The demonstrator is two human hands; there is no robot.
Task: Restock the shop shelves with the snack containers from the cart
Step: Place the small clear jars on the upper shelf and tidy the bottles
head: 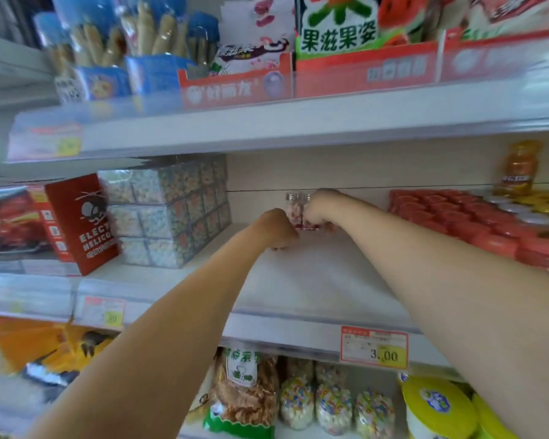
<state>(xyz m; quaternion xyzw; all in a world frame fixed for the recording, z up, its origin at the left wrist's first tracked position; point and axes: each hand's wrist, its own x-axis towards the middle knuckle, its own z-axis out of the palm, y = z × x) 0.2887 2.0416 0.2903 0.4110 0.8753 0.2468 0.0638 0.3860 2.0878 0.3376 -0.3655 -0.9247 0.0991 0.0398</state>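
Two small clear snack containers (297, 210) with silver lids and pink-red contents stand at the back of the white middle shelf (298, 280). My right hand (319, 210) reaches in from the right and grips them, its fingers curled round the right one. My left hand (278, 229) is just left of and in front of the containers, knuckles up and fingers curled down against the shelf; whether it holds anything is hidden.
Stacked clear boxes of coloured snacks (171, 213) and a red carton (83, 223) stand to the left. Red-lidded jars (476, 220) fill the right side. A price tag (374, 348) hangs on the shelf edge. Upper and lower shelves hold packaged snacks.
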